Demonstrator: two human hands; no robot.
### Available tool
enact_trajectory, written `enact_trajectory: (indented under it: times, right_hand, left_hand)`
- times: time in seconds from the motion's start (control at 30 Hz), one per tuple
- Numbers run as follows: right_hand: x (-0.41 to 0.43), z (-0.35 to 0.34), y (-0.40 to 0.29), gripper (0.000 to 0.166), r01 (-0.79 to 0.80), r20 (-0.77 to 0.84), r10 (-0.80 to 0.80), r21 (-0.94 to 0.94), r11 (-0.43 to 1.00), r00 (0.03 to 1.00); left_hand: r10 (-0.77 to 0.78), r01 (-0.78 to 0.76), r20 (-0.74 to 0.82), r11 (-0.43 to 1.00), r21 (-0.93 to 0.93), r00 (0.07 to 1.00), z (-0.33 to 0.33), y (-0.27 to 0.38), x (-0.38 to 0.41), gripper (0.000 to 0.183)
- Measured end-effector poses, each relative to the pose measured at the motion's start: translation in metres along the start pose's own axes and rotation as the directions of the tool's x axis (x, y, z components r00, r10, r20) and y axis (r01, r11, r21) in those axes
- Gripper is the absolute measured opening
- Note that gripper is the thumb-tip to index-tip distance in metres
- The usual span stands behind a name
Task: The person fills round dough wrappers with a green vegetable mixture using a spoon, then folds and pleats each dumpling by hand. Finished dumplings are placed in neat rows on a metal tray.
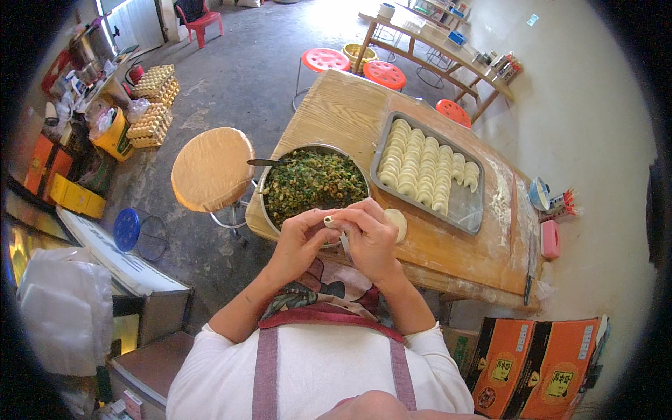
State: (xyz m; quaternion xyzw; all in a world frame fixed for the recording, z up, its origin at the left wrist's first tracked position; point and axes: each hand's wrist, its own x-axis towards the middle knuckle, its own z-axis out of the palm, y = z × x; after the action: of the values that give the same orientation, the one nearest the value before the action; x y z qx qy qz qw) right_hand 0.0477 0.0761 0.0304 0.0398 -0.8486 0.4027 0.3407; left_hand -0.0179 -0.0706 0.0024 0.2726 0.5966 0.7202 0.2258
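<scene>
My left hand (300, 239) and my right hand (371, 236) meet over the near rim of a steel bowl, their fingers pinching a small dough dumpling (328, 221). Most of the dumpling is hidden by my fingers. A thin pale strip (346, 248) shows below my right fingers; I cannot tell what it is. Chopped green and brown filling (315, 181) heaps in the steel bowl (261, 202), where a spoon handle (266, 162) rests over the left rim. Beside my right hand lie round dough wrappers (397, 224), partly covered. Rows of folded dumplings (422, 163) sit in a metal tray (376, 176).
Flour (501, 194) dusts the wooden table (336, 113) right of the tray, near a rolling pin (514, 215) and a knife (529, 278). A blue bowl (539, 194) stands at the right edge. A round stool (212, 176) is left; orange boxes (530, 362) are lower right.
</scene>
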Motion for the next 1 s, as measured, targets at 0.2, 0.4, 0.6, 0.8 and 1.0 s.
enact_trajectory:
  times: [0.2, 0.4, 0.6, 0.8, 1.0]
  right_hand:
    - [0.009, -0.004, -0.005, 0.014, 0.058, 0.066, -0.055, -0.034, 0.998, 0.996]
    - [0.014, -0.009, -0.008, 0.009, -0.014, 0.132, 0.014, -0.002, 1.000, 0.991]
    - [0.016, -0.014, 0.002, 0.007, 0.043, 0.200, -0.033, -0.043, 0.998, 0.979]
    - [0.015, -0.005, 0.010, 0.008, -0.017, 0.261, 0.030, -0.050, 0.999, 0.965]
    - [0.015, -0.012, 0.003, 0.003, -0.211, 0.275, 0.215, -0.044, 0.977, 0.937]
  left_hand:
    - [0.052, -0.056, 0.032, 0.989, 0.135, 0.998, -0.005, -0.005, -0.001, 0.026]
    - [0.000, -0.006, 0.058, 0.994, 0.110, 0.998, -0.006, -0.001, -0.002, 0.022]
    - [-0.119, 0.100, 0.087, 0.975, 0.198, 0.989, -0.009, 0.004, -0.003, 0.020]
    - [-0.172, 0.158, 0.091, 0.976, 0.148, 0.981, -0.008, 0.000, -0.001, 0.022]
    - [-0.233, 0.233, 0.105, 0.972, 0.007, 0.967, -0.014, -0.004, -0.001, 0.020]
